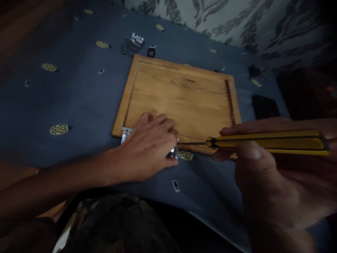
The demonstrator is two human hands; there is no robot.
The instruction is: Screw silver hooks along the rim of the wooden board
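A wooden board with a raised rim lies on the blue cloth. My left hand rests over its near edge, fingers curled on top and thumb below, closed around a shiny metal fitting. Most of that fitting is hidden under the hand; a plate end of it shows at the board's near left corner. In my right hand is a screwdriver with a yellow and black handle, held level with the thumb along it. Its thin shaft points left, and its tip meets the left hand's fingers and the fitting, the exact contact hidden.
Loose metal hardware lies beyond the board's far left corner, beside a small dark buckle-like piece. To the right are a black flat object and a dark item. A patterned wall or fabric rises behind.
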